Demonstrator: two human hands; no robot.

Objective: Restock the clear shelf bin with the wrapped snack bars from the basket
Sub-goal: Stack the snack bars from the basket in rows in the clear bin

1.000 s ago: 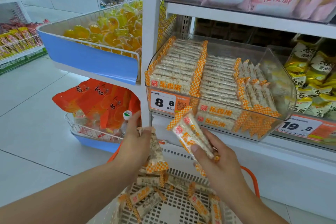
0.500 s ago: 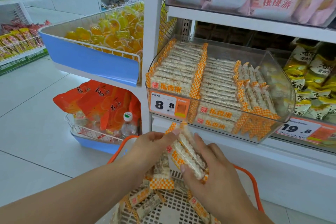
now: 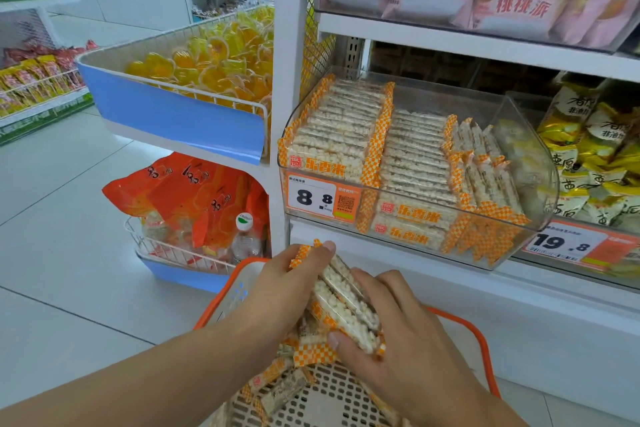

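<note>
A small stack of wrapped snack bars [image 3: 346, 302], white puffed rice with orange checkered ends, is pressed between both hands above the basket. My left hand [image 3: 287, 288] grips its upper left end and my right hand [image 3: 398, 333] wraps its lower right side. Below them sits the orange-rimmed basket [image 3: 481, 340] with a perforated cream floor and several loose bars [image 3: 280, 388]. The clear shelf bin [image 3: 533, 163] stands on the shelf just above, holding neat rows of the same bars [image 3: 346, 128] at left and middle, with space at its right end.
A white shelf post [image 3: 287, 80] stands left of the bin. Left of the post are a blue-fronted wire basket of yellow jelly cups [image 3: 180, 114] and orange bags [image 3: 194, 198] below. Yellow snack packs [image 3: 595, 149] fill the neighbouring bin at right.
My left hand brought its bar across to the bars in my right hand. Both hands have closed together on one stack and lowered toward the basket.
</note>
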